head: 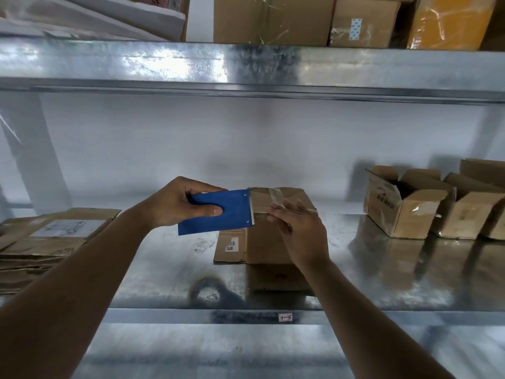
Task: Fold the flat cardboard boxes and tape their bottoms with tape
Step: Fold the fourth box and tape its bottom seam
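Box being taped (269,236): centre of the frame, standing upturned on the metal shelf (382,269) with its closed bottom facing up, so the seam lies within easy reach; lower flaps splayed onto the shelf at left and front.
Tape strip (273,199): clear, run across the upturned bottom and down over the near edge; apparently still joined to the cutter.
Tape cutter (218,213): blue, flat-sided, toothed edge set against the box's upper left corner, probably placed there to sever the strip at the edge.
Left hand (181,205): left of centre, fingers curled round the cutter's body, thumb on its near face; firm wraparound hold, likely for leverage when tearing.
Right hand (299,222): just right of centre, fingers fairly straight, fingertips laid on the strip at the box's near top edge; nothing grasped, seemingly pressing the tape down so it sticks and stays taut.
Flat boxes (46,242): stacked at the left edge of the frame, within reach as the supply.
Finished boxes (426,203): right side of the frame, standing open-topped in a row, set apart from the work.
Stage, judged: last part of taping this bottom; cutting not yet done.
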A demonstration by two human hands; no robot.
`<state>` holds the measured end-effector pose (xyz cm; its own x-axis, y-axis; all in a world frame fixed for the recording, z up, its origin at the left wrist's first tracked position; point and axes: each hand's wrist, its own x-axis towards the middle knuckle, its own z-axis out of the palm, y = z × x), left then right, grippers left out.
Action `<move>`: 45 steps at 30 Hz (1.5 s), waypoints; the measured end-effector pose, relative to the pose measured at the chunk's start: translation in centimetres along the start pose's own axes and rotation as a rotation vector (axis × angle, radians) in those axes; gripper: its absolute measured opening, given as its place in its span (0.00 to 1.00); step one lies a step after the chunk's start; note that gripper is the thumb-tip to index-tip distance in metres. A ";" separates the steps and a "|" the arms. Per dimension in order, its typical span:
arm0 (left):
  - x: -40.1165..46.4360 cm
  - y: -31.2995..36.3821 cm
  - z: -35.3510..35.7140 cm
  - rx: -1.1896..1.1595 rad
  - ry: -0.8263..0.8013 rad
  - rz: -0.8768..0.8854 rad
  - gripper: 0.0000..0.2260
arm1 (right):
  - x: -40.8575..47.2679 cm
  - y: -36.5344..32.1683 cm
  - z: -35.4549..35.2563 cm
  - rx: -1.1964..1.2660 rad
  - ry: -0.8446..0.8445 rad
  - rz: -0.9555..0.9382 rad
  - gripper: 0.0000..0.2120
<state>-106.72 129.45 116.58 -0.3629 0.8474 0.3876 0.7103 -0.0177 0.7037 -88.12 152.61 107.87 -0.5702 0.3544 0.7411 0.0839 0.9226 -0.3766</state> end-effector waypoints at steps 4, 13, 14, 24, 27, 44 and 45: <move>-0.1 -0.4 -0.1 -0.020 0.001 -0.005 0.20 | 0.2 -0.1 0.1 0.019 0.016 0.007 0.15; -1.1 -1.9 -2.3 -0.042 -0.004 -0.030 0.22 | 0.4 -0.2 -0.2 -0.005 0.024 -0.033 0.10; -1.4 -2.4 -2.7 -0.045 0.001 -0.039 0.22 | 0.5 -0.1 -0.2 -0.009 0.024 -0.020 0.10; -1.9 -2.9 -2.4 0.035 0.010 -0.044 0.20 | 1.6 -4.0 -0.2 -0.192 -0.111 -0.046 0.18; -1.8 -3.2 -2.0 0.029 0.018 -0.041 0.19 | 1.9 -5.1 1.1 -0.152 -0.080 -0.066 0.14; -0.5 -5.5 -1.0 0.054 0.052 0.032 0.19 | 2.3 -8.2 4.1 -0.295 -0.025 0.086 0.12; -0.4 -5.6 -1.0 0.068 0.059 0.040 0.19 | 2.3 -8.1 4.2 -0.296 -0.022 0.072 0.12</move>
<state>-111.13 128.73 113.10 -0.3669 0.8137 0.4509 0.7638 -0.0131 0.6453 -93.54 145.29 110.33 -0.5715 0.4201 0.7049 0.3576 0.9007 -0.2468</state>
